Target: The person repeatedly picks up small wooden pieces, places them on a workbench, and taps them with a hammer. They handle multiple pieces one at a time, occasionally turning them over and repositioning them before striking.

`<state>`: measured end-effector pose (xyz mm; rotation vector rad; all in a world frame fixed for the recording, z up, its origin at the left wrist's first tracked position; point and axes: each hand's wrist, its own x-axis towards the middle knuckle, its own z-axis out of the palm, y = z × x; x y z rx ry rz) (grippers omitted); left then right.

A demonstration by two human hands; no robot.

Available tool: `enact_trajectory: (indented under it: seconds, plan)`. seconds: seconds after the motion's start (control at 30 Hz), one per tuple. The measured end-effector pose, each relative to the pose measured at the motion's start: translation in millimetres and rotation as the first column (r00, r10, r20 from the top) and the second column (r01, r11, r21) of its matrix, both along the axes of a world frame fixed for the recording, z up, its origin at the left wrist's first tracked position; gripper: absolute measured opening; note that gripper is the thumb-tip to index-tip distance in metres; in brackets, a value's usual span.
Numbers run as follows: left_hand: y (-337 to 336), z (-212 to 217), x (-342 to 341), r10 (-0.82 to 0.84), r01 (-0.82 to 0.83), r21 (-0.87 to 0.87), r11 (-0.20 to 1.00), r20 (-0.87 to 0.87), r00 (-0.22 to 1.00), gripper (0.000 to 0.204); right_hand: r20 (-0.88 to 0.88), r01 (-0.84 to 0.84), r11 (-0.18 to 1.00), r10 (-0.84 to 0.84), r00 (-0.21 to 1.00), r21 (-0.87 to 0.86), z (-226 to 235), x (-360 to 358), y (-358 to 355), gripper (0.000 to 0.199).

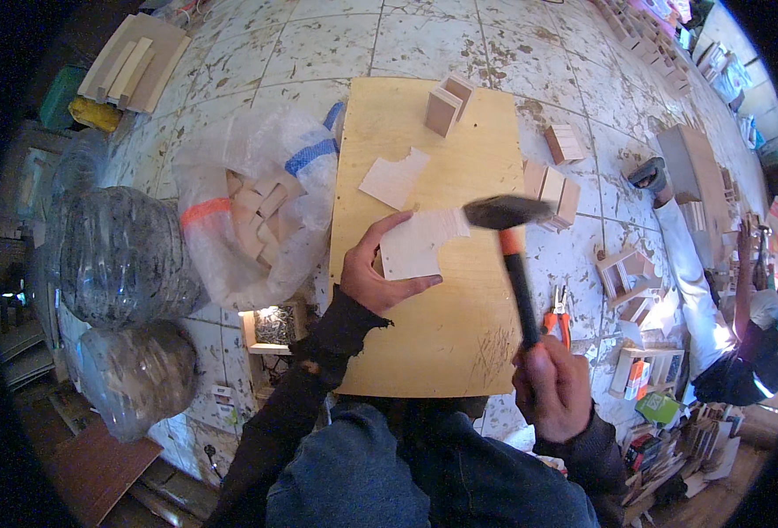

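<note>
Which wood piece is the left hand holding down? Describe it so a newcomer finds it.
Start at the large plywood board on the tiled floor. Near its middle, the left hand pins a thin pale panel, just under the raised hammer. Unlike the loose panel farther up, it is held.

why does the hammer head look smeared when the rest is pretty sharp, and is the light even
In the head view the hammer head is motion-blurred while the left hand and the wood piece it holds stay crisp; light is uneven, with a bright patch on the floor at right; the fisheye bends the plywood board edges and darkens the rim.
</note>
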<state>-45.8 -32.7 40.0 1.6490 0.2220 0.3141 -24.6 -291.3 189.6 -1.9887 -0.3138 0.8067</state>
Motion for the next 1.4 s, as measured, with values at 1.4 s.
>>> enact_trajectory:
  seconds: [1.4]
  plan:
    - [-10.2, 27.9, 2.0, -0.168, -0.046, 0.669, 0.742, 0.252, 0.953, 0.053, 0.494, 0.306, 0.920, -0.153, 0.856, -0.244, -135.8, -24.7, -56.4, 0.026]
